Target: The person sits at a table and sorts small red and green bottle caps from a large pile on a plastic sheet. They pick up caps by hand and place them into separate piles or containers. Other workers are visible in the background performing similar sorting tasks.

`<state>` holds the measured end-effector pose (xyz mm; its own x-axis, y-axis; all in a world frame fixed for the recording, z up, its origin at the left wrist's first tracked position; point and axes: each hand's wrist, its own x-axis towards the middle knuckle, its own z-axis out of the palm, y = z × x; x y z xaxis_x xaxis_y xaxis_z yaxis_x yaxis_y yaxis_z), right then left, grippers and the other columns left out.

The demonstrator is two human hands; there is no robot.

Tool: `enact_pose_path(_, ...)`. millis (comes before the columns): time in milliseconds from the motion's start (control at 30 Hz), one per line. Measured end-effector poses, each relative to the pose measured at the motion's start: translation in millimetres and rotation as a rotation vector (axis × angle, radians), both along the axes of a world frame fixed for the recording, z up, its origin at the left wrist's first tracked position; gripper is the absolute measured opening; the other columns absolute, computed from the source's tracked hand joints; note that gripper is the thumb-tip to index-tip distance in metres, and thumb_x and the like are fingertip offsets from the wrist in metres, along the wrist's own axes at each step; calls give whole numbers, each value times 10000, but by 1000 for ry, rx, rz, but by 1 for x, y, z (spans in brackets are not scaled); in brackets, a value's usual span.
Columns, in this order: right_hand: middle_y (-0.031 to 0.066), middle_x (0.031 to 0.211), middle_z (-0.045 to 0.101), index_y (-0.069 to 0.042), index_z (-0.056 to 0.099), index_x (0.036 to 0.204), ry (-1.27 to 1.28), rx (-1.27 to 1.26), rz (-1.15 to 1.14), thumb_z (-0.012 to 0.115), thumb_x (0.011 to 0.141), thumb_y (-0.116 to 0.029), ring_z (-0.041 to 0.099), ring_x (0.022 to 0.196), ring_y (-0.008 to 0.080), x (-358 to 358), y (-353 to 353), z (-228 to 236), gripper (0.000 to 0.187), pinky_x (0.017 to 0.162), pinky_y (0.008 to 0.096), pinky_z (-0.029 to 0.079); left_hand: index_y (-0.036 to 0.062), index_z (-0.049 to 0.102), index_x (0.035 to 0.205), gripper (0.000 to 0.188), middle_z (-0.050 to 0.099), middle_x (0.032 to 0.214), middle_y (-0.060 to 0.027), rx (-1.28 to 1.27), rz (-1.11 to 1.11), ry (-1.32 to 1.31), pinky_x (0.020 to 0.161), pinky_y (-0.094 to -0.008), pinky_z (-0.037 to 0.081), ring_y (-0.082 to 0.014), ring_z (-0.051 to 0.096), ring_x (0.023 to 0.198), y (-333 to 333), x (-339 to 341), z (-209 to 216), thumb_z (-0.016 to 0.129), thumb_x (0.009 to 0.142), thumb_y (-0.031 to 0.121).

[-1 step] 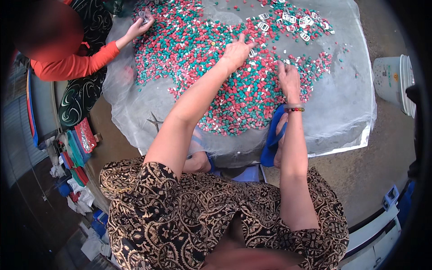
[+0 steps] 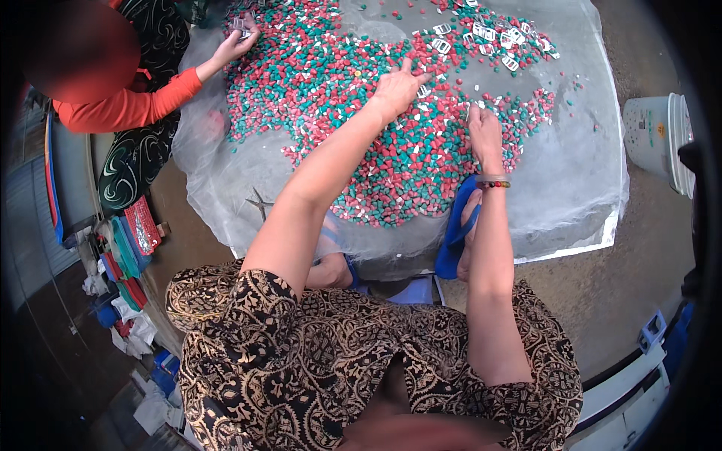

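Note:
A wide heap of small red, green and white pieces covers the middle of a pale plastic sheet. My left hand rests on the heap, its index finger and thumb spread apart. Beside its thumb lies a white frame-shaped piece, like a small buckle. To the right, my right hand is closed in a pinch at the heap's right part, fingertips pressed together. Whatever sits between those fingertips is too small to make out. Several white buckle-like frames lie scattered at the far right.
At the far left, a co-worker's hand in an orange sleeve holds some clear frame-like pieces over the heap. Scissors lie at the sheet's near left. My blue sandal stands against the near edge. A white bucket is at right.
My right hand has shifted very slightly to the right. My left hand and the heap look the same.

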<state>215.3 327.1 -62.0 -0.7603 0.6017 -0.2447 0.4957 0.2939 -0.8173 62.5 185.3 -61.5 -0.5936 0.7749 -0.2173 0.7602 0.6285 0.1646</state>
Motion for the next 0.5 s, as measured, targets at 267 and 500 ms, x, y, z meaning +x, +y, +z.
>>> enact_pose_path(267,37,673,595,-23,632,900,183,-539,-156,674,803,-273,573,602,126,-3,5,6,272,520,242,408,41,525,1113,367,440,1083,-183,-23,-6,96,659,-416,547,-358,570,936,12,10,4,557,749,7)
enact_pose_path(500,165,892,606,-59,626,949,-191,366,52,681,767,-269,605,869,358,-11,2,-21,284,717,449,474,-32,520,1049,332,467,1054,-192,70,50,82,668,-425,543,-363,576,921,12,24,-3,565,720,-32)
